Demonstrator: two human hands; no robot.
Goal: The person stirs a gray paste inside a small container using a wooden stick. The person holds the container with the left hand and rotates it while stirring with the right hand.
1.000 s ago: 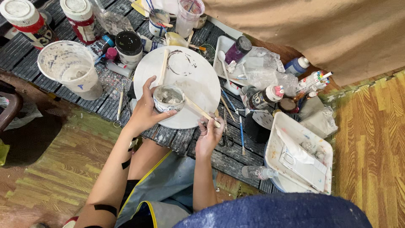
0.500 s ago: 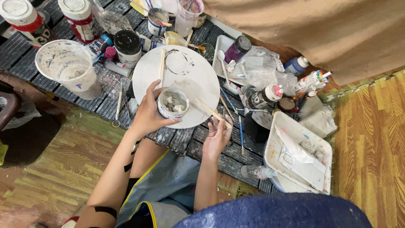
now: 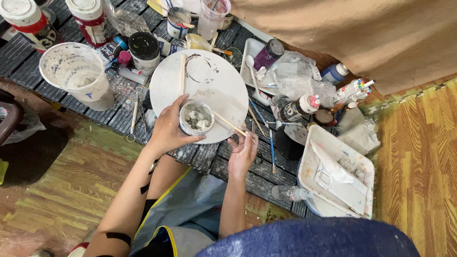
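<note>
Both hands busy: left hand [image 3: 166,131] clamped round the small cup [image 3: 196,118], right hand [image 3: 242,153] pinching the stir stick [image 3: 229,124]; grey mix looks lumpy, so mixing's maybe halfway.

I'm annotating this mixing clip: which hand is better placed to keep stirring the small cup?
Likely the right hand: its fingers already pinch the wooden stick dipping into the small cup. The left hand is wrapped around that cup, steadying it.
</note>
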